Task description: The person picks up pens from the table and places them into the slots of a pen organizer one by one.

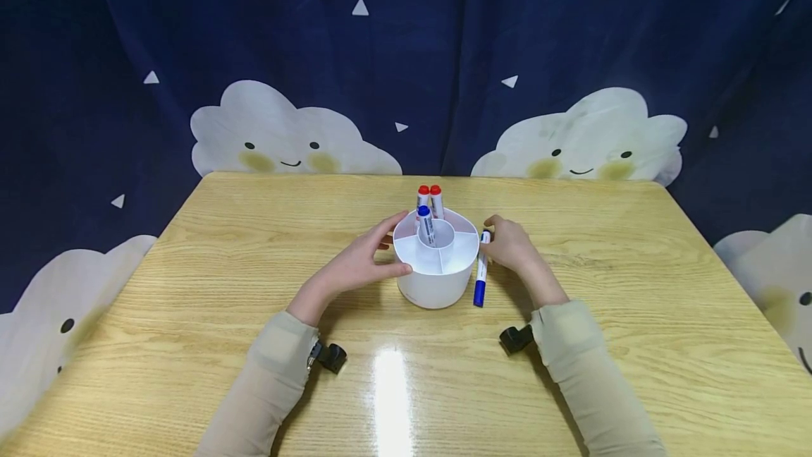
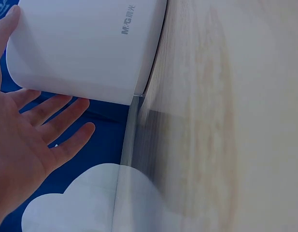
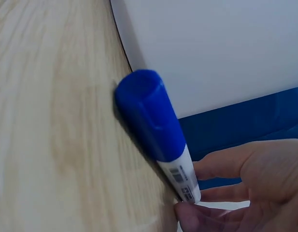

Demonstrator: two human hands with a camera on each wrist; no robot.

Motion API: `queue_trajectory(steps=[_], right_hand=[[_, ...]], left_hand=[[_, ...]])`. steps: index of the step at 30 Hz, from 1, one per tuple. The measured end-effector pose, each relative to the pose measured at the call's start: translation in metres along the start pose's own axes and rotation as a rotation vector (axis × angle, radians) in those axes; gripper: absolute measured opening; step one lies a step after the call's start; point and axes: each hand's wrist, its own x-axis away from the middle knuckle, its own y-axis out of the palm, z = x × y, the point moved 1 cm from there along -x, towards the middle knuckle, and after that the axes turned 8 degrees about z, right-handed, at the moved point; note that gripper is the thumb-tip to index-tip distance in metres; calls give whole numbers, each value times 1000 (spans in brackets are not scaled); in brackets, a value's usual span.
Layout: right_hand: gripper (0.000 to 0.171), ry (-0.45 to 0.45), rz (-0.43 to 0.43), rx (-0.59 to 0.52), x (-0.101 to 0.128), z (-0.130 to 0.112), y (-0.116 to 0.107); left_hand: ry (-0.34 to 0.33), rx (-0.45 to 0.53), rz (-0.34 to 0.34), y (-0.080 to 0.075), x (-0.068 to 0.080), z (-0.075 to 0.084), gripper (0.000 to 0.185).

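A white round desk organizer (image 1: pixel 434 286) with divided compartments and a central cup stands mid-table. Two red-capped markers (image 1: pixel 436 202) stand at its back, and a blue-capped marker (image 1: pixel 426 226) leans in the central cup. My left hand (image 1: pixel 360 259) spans its left side, thumb at the front rim and forefinger near the back one; the left wrist view shows the other fingers (image 2: pixel 66 113) loosely spread. Right of the organizer, my right hand (image 1: pixel 510 244) pinches the far end of another blue-capped marker (image 3: pixel 153 116), whose cap points toward me, low over the table.
The wooden table (image 1: pixel 254 231) reaches back to a dark blue curtain (image 1: pixel 406 55) printed with white clouds and triangles. Black wrist cameras (image 1: pixel 332 357) are strapped at both sleeves.
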Motion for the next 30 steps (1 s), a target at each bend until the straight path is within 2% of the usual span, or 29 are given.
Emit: queue_trajectory(steps=[7,12,21,30], right_hand=[[51,-10,23,27,0,0,2],[48,10,23,9,0,1,-1],[44,6,87,-9,2,-4,-15],[49,9,114,-36,9,-14,-32]], left_hand=[[-2,8,-3,0,1,0,85],[1,7,-1,0,0,0,84],[-12,-1,0,0,0,0,85],[-10,3,0,0,0,0,87]])
